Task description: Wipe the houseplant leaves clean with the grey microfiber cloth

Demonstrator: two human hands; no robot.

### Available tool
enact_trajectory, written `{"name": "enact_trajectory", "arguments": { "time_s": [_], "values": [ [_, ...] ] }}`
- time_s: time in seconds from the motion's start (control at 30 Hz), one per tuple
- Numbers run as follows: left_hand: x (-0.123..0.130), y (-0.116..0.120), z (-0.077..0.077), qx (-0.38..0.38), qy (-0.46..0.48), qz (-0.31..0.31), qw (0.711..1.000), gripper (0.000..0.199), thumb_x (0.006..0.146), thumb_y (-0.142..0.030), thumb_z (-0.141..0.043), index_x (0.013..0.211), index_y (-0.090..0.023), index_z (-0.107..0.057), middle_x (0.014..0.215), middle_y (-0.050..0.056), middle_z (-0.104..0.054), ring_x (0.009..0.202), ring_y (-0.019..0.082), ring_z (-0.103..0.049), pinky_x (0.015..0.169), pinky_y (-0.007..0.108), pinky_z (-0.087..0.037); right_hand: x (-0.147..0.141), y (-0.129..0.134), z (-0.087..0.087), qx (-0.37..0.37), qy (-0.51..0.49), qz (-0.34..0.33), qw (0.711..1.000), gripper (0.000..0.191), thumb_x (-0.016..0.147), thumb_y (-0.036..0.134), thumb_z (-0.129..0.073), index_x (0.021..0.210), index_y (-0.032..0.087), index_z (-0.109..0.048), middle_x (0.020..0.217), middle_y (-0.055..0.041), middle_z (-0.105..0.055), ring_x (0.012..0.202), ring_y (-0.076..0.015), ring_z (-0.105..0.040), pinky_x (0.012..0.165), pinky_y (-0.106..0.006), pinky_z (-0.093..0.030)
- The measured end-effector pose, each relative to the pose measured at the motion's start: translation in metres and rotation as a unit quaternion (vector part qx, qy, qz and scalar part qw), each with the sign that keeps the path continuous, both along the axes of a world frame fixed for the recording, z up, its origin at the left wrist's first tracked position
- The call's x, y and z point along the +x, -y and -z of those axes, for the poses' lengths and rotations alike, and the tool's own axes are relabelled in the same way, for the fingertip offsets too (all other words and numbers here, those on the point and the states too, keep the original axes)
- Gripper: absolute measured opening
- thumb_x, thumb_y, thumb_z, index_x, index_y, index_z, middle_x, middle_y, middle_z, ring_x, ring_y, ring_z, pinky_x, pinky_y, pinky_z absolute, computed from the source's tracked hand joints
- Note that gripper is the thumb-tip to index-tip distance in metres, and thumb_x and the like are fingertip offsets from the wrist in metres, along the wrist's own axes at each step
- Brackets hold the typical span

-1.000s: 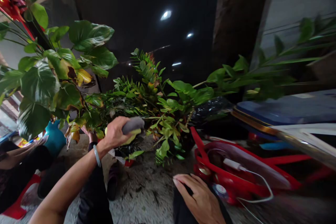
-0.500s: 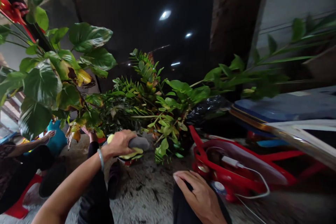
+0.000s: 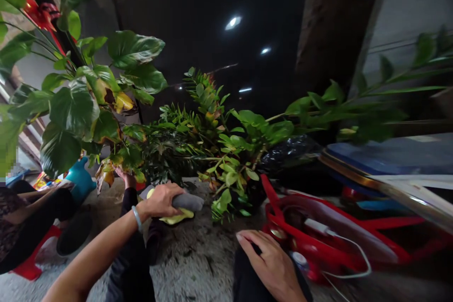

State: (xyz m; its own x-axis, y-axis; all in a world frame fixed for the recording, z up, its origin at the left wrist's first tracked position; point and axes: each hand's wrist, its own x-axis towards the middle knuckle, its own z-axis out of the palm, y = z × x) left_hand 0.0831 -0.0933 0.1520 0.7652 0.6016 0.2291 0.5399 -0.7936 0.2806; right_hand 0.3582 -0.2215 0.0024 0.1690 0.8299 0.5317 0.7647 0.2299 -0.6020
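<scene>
My left hand [image 3: 163, 200], with a pale bracelet at the wrist, is wrapped over a rolled grey cloth [image 3: 191, 201]. A yellow cloth [image 3: 179, 217] lies under the grey one, just above the rough grey ground. My right hand [image 3: 265, 255] lies palm down on my dark-clothed knee [image 3: 242, 273], fingers stretched out and holding nothing. Green potted plants [image 3: 230, 165] stand beyond my hands.
At the left, a large leafy plant [image 3: 74, 108] hangs over another person's dark-sleeved hand [image 3: 125, 177]. A seated person is beside a teal container [image 3: 80, 179]. On the right are a red basket [image 3: 318, 245] with a white cable and a blue-topped table [image 3: 396, 151].
The view has shifted slightly, so the plants and basket appear further right. My left hand still grips the grey cloth, and the yellow cloth under it looks folded differently. My right hand stays on my knee.
</scene>
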Motion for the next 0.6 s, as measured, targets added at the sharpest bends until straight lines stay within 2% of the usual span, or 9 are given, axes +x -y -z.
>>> {"name": "enact_trajectory", "arguments": {
  "time_s": [0.07, 0.13, 0.2, 0.27, 0.33, 0.43, 0.5, 0.6],
  "values": [
    [-0.008, 0.010, -0.026, 0.019, 0.057, -0.013, 0.998, 0.038, 0.071, -0.035, -0.080, 0.106, -0.021, -0.072, 0.099, 0.005, -0.074, 0.090, 0.024, -0.069, 0.082, 0.032, -0.053, 0.003, 0.001, 0.003, -0.002, -0.009, 0.001, 1.000, 0.040, 0.094, 0.050, -0.046, 0.077, 0.028, -0.074, 0.088, -0.0059, -0.081, 0.086, -0.0299, -0.074, 0.093, -0.049, -0.054],
    [-0.015, 0.007, -0.063, 0.066, 0.157, -0.077, 0.982, 0.038, 0.074, -0.039, -0.078, 0.108, -0.022, -0.071, 0.101, 0.005, -0.073, 0.091, 0.022, -0.068, 0.083, 0.032, -0.053, 0.004, 0.000, 0.005, 0.000, -0.019, 0.005, 1.000, 0.040, 0.094, 0.051, -0.046, 0.077, 0.028, -0.075, 0.088, -0.0064, -0.081, 0.087, -0.0304, -0.074, 0.094, -0.050, -0.053],
    [-0.022, -0.008, -0.092, 0.138, 0.256, -0.160, 0.943, 0.041, 0.075, -0.039, -0.078, 0.111, -0.022, -0.069, 0.105, 0.005, -0.072, 0.094, 0.022, -0.067, 0.086, 0.032, -0.052, 0.003, -0.001, 0.006, 0.000, -0.028, 0.007, 1.000, 0.041, 0.093, 0.053, -0.046, 0.077, 0.028, -0.075, 0.088, -0.0072, -0.081, 0.086, -0.0304, -0.074, 0.095, -0.051, -0.052],
    [-0.031, -0.027, -0.102, 0.190, 0.310, -0.238, 0.901, 0.044, 0.074, -0.036, -0.078, 0.115, -0.022, -0.067, 0.111, 0.005, -0.071, 0.100, 0.023, -0.067, 0.090, 0.033, -0.051, 0.000, -0.003, 0.005, -0.005, -0.038, 0.005, 0.999, 0.043, 0.093, 0.054, -0.046, 0.076, 0.028, -0.074, 0.087, -0.0077, -0.080, 0.085, -0.0303, -0.074, 0.095, -0.051, -0.052],
    [-0.041, -0.041, -0.089, 0.179, 0.297, -0.299, 0.889, 0.046, 0.072, -0.032, -0.078, 0.116, -0.021, -0.067, 0.115, 0.006, -0.070, 0.104, 0.024, -0.066, 0.094, 0.035, -0.050, -0.004, -0.004, 0.003, -0.010, -0.046, 0.004, 0.999, 0.043, 0.092, 0.056, -0.045, 0.075, 0.028, -0.074, 0.086, -0.0077, -0.080, 0.085, -0.0305, -0.074, 0.096, -0.051, -0.051],
    [-0.055, -0.037, -0.042, 0.046, 0.174, -0.328, 0.927, 0.046, 0.063, -0.026, -0.083, 0.107, -0.022, -0.071, 0.111, 0.007, -0.073, 0.104, 0.028, -0.067, 0.094, 0.036, -0.050, -0.008, -0.004, -0.001, -0.016, -0.059, 0.002, 0.998, 0.043, 0.090, 0.057, -0.046, 0.074, 0.028, -0.074, 0.086, -0.0077, -0.080, 0.085, -0.0306, -0.073, 0.098, -0.052, -0.050],
    [-0.063, -0.019, -0.012, -0.064, 0.067, -0.282, 0.955, 0.046, 0.052, -0.023, -0.087, 0.096, -0.023, -0.074, 0.100, 0.005, -0.076, 0.100, 0.030, -0.068, 0.090, 0.034, -0.050, -0.006, -0.002, -0.003, -0.025, -0.074, -0.005, 0.997, 0.041, 0.088, 0.057, -0.048, 0.073, 0.028, -0.074, 0.084, -0.0076, -0.080, 0.084, -0.0305, -0.073, 0.097, -0.051, -0.049],
    [-0.066, 0.016, 0.015, -0.156, -0.027, -0.225, 0.962, 0.041, 0.054, -0.027, -0.086, 0.093, -0.023, -0.075, 0.090, 0.003, -0.075, 0.093, 0.030, -0.069, 0.085, 0.034, -0.050, 0.001, 0.001, -0.010, -0.046, -0.108, -0.001, 0.993, 0.039, 0.083, 0.058, -0.052, 0.071, 0.028, -0.074, 0.083, -0.0086, -0.079, 0.086, -0.0322, -0.072, 0.094, -0.050, -0.050]
  ]
}}
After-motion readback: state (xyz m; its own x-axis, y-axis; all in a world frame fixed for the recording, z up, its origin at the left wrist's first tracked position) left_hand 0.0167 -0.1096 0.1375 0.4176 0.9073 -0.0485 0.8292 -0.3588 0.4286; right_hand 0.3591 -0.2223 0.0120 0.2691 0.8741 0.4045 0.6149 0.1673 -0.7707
